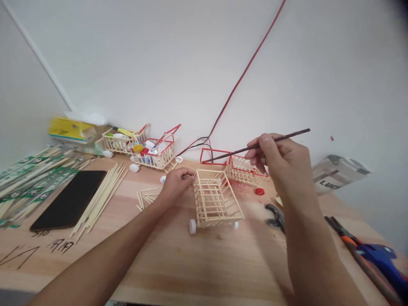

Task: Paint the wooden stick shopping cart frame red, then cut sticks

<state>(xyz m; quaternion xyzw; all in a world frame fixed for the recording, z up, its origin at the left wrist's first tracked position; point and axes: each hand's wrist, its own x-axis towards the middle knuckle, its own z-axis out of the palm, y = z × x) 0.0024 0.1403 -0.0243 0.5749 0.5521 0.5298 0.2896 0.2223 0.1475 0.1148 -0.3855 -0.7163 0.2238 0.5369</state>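
Near the middle of the table stands a small cart built of thin wooden sticks [219, 219], with white bottle-cap wheels. My left hand [178, 180] pinches the cart at its upper left corner. In my right hand [274, 153] is a thin dark paintbrush [288, 136], held like a pen and slanting down to the left. Its lower end lies in line with the red handle of a second stick cart [248, 172] behind; whether they touch I cannot tell. That cart has a red rim. A cap with red paint [259, 191] lies beside it, among red specks.
Two more stick carts [154, 157] at the back hold bottle caps. To the left lie loose sticks [100, 199], a dark phone [68, 199] and packaged chopsticks [28, 182]. Pliers [338, 227], a blue-handled tool [378, 257] and a black tool [274, 216] lie right.
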